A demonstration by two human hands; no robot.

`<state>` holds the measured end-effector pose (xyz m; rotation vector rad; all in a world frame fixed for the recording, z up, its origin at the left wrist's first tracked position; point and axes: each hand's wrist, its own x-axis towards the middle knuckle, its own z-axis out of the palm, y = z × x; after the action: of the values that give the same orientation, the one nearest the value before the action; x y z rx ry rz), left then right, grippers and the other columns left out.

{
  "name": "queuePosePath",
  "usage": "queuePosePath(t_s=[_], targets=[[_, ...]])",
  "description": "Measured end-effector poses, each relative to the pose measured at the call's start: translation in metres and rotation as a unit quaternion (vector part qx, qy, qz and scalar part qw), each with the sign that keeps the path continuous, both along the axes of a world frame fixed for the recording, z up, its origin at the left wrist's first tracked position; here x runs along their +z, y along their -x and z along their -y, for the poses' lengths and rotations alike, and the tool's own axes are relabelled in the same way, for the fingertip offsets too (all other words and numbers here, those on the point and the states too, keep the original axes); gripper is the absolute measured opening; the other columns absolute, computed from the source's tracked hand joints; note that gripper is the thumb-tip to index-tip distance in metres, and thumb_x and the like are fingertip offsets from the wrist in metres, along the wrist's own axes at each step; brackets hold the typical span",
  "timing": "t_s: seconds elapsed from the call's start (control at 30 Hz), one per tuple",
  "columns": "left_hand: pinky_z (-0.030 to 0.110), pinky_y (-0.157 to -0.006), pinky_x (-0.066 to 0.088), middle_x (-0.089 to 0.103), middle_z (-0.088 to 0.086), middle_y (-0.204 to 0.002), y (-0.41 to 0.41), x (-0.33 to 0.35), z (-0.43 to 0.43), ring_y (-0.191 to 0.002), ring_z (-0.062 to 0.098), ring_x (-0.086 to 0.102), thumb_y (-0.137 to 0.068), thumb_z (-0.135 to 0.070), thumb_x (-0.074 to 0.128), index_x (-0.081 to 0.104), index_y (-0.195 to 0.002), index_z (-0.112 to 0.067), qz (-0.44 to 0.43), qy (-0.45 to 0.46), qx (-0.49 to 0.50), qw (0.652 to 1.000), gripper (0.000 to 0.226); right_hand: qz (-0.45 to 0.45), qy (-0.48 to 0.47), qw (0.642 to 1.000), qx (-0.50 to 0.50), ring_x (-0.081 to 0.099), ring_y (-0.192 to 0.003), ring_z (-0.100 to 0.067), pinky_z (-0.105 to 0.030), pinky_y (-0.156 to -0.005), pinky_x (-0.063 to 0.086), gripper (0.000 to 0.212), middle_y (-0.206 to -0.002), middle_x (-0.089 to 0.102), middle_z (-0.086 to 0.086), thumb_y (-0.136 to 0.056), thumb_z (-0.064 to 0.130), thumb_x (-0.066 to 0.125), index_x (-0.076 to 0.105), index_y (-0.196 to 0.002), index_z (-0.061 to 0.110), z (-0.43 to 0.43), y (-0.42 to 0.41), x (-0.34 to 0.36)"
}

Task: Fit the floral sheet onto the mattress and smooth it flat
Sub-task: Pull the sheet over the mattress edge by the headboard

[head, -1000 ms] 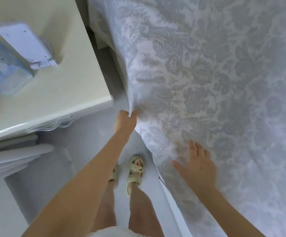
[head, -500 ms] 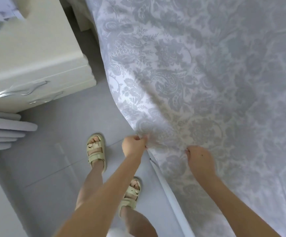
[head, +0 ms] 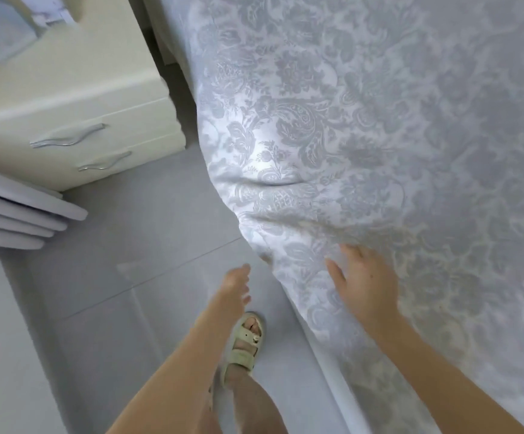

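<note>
Where the floral sheet (head: pixel 364 136) drapes over the mattress, its near border runs as a long diagonal from the upper middle of the view down toward the lower right, and this line is the axis on which the coming move depends. Cloth covers the whole bed top to the right of that border; to its left lies bare floor (head: pixel 104 292). Right hand (head: pixel 364 286): fingers spread, palm down, flat on the sheet just inside the border, pressing and not pinching any cloth. Left hand (head: pixel 235 289): fingers loosely extended, holding nothing, hanging over the floor just beside the border and apart from the cloth. A bulge with a shallow horizontal crease (head: pixel 282 183) sits farther up the border, beyond both hands, and gathered folds meet at the hanging corner of cloth (head: pixel 254 242) directly ahead of the left fingertips. A pale strip of mattress edge (head: pixel 332 377) shows below the sheet near the right forearm, so the side there appears not yet tucked.

Judgement: the left hand is the nearer one to the loose hanging fold, which lies forward and slightly to its right; the right hand is placed to stroke along the border toward the crease. White drawers (head: pixel 76 133) stand well apart, across the floor.
</note>
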<state>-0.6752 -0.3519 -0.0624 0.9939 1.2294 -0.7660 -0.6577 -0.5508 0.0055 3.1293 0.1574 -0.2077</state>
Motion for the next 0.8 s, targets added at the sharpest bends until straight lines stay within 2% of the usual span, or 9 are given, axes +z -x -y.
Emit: queuePosePath(t_s=[0.13,0.2,0.27,0.4,0.47,0.53,0.63,0.73,0.8], targets=[[0.039,-0.092,0.04,0.049,-0.003,-0.103,0.029,-0.028,0.048,-0.102,0.021,0.043,-0.075,-0.038,0.066,0.054,-0.095,-0.023,0.019,0.123,-0.08,0.989,0.028,-0.108,0.069,0.991,-0.036,0.06,-0.06,-0.029,-0.029,-0.038,0.044,0.072,-0.076,0.063,-0.011,-0.066,0.064,0.048,0.068,-0.093,0.001,0.007,0.085,-0.015],[0.034,-0.084,0.045,0.053,-0.003,-0.101,0.034,-0.039,0.072,-0.094,0.018,0.05,-0.089,-0.037,0.057,0.053,-0.104,-0.02,0.021,0.138,-0.093,0.986,0.023,-0.172,0.105,0.978,-0.061,0.056,-0.056,-0.03,-0.03,-0.037,0.044,0.084,-0.077,0.061,-0.017,-0.049,0.058,0.079,0.066,-0.099,-0.008,0.012,0.11,-0.031],[0.029,-0.07,0.048,0.054,0.0,-0.083,0.039,-0.048,0.093,-0.077,0.016,0.053,-0.094,-0.034,0.05,0.054,-0.093,-0.014,0.008,0.138,-0.059,0.989,0.02,-0.183,0.135,0.971,-0.074,0.056,-0.056,-0.029,-0.03,-0.038,0.044,0.088,-0.079,0.059,-0.018,-0.032,0.034,0.095,0.065,-0.101,-0.01,0.015,0.123,-0.046],[0.032,-0.063,0.043,0.042,0.003,-0.052,0.051,-0.061,0.107,-0.054,0.019,0.042,-0.086,-0.025,0.064,0.044,-0.05,-0.014,0.043,0.02,-0.033,0.998,0.043,-0.135,0.151,0.978,-0.052,0.055,-0.049,-0.026,-0.027,-0.034,0.041,0.052,-0.063,0.055,-0.014,-0.035,0.005,0.094,0.065,-0.078,-0.003,0.027,0.13,-0.058],[0.032,-0.062,0.044,0.045,0.002,-0.044,0.064,-0.055,0.098,-0.05,0.021,0.044,-0.081,-0.025,0.07,0.045,-0.044,-0.013,0.037,-0.029,-0.038,0.998,0.047,-0.146,0.112,0.982,-0.039,0.051,-0.037,-0.023,-0.021,-0.03,0.036,0.045,-0.049,0.052,-0.01,-0.028,-0.006,0.092,0.06,-0.058,0.002,0.031,0.132,-0.054],[0.027,-0.055,0.04,0.045,0.0,-0.037,0.081,-0.035,0.082,-0.044,0.02,0.043,-0.079,-0.027,0.073,0.043,-0.041,-0.013,0.024,-0.061,-0.029,0.997,0.05,-0.125,0.063,0.99,-0.028,0.041,-0.028,-0.016,-0.01,-0.031,0.018,0.047,-0.04,0.047,-0.005,-0.024,-0.011,0.091,0.053,-0.047,0.007,0.032,0.135,-0.043],[0.021,-0.045,0.032,0.043,-0.002,-0.036,0.102,0.012,0.06,-0.034,0.012,0.039,-0.077,-0.032,0.075,0.038,-0.036,-0.017,0.042,-0.084,-0.038,0.995,0.057,-0.122,-0.01,0.992,-0.012,0.023,-0.037,-0.009,-0.005,-0.049,0.001,0.047,-0.039,0.04,0.001,-0.038,-0.008,0.091,0.049,-0.046,0.011,0.035,0.147,-0.012],[0.02,-0.048,0.041,0.054,-0.003,-0.042,0.12,0.061,0.049,-0.04,0.01,0.049,-0.076,-0.035,0.076,0.051,-0.046,-0.013,0.117,-0.05,-0.065,0.99,0.045,-0.161,-0.071,0.984,0.003,0.022,-0.041,-0.006,-0.017,-0.04,0.009,0.052,-0.047,0.024,0.013,-0.059,-0.003,0.085,0.039,-0.051,0.019,0.052,0.154,0.027],[0.017,-0.048,0.043,0.057,0.0,-0.049,0.128,0.081,0.046,-0.042,0.008,0.052,-0.079,-0.039,0.072,0.056,-0.059,-0.008,0.153,-0.019,-0.081,0.985,0.04,-0.172,-0.123,0.976,-0.043,0.031,-0.044,-0.005,-0.019,-0.048,0.027,0.04,-0.047,0.033,0.011,-0.075,0.001,0.076,0.045,-0.056,0.017,0.062,0.152,0.045]])
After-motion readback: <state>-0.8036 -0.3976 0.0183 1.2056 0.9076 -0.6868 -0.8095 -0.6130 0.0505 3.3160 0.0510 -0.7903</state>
